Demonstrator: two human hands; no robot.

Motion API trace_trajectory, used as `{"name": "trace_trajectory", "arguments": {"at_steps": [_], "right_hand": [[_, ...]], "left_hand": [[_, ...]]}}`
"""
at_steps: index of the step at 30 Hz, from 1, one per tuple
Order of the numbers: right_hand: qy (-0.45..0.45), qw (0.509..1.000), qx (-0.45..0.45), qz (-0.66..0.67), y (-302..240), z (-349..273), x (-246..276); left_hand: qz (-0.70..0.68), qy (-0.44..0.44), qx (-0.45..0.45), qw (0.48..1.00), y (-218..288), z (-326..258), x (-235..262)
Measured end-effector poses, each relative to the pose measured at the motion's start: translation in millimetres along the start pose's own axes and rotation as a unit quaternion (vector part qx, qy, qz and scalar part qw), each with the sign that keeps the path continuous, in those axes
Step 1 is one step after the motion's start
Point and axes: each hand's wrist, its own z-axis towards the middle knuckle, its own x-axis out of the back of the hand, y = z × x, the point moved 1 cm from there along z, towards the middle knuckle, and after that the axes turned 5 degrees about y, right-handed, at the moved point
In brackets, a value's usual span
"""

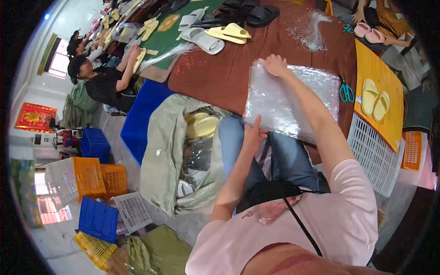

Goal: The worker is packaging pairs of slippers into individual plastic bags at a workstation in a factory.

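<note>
A flat stack of clear plastic bags (293,101) lies on the brown cloth at the table's near edge, partly over my lap. My right hand (274,65) is at the stack's far left corner, its fingers bent over the edge and closed on the bags. By the near left corner is my left hand (255,133), thumb raised against the edge and fingers apart. Teal-handled scissors (347,92) rest just right of the bags. Yellow slippers (229,33) and a grey slipper (202,40) sit farther back, near black slippers (262,16).
A pale green sack (158,156) with bagged yellow slippers stands left of my legs. On the right, yellow slippers (375,100) lie on a wooden board (394,123) above a grey crate (371,156). White strands (314,34) lie on the cloth. Co-workers (107,85) sit at left.
</note>
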Motion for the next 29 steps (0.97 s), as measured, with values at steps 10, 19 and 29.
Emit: {"name": "trace_trajectory", "arguments": {"at_steps": [10,19,29], "right_hand": [[0.178,0.974,0.119,-0.067,18.3,-130.0,19.6],[0.110,0.974,0.057,-0.190,72.2,-203.6,-18.9],[0.139,0.974,0.070,-0.165,71.5,-203.6,-23.7]], "left_hand": [[0.004,0.028,-0.046,0.999,10.7,-13.2,18.3],[0.101,0.212,-0.269,0.934,15.4,-49.3,126.3],[0.656,0.382,-0.104,0.643,-32.3,-27.0,287.6]]}}
